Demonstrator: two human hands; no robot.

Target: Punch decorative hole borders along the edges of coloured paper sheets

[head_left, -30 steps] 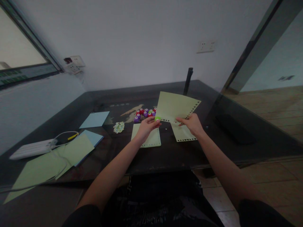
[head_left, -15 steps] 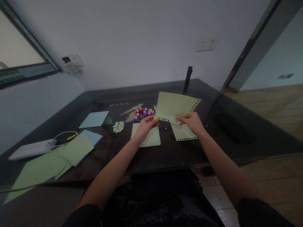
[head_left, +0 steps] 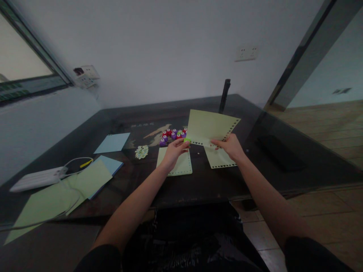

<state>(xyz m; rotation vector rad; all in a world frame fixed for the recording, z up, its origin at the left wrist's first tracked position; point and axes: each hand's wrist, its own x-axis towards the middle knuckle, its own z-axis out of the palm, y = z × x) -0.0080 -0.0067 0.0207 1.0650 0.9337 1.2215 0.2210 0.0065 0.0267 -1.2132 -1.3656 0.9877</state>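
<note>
Single head-worn view, facing forward and down, forearms (head_left: 141,192) close below, table (head_left: 204,189) beyond, wall (head_left: 159,53) behind

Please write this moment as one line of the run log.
left hand: holds green punch at corner of raised sheet | right hand: holds same sheet | table: red and purple punches, pale scraps

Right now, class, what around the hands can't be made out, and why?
All in the head view:
Part of the green piece: covered by the left fingers.
The lower sheet's far edge: behind the raised sheet.
The white speck: too small to identify.
Shapes in the pale pile: small, blurred.
</note>
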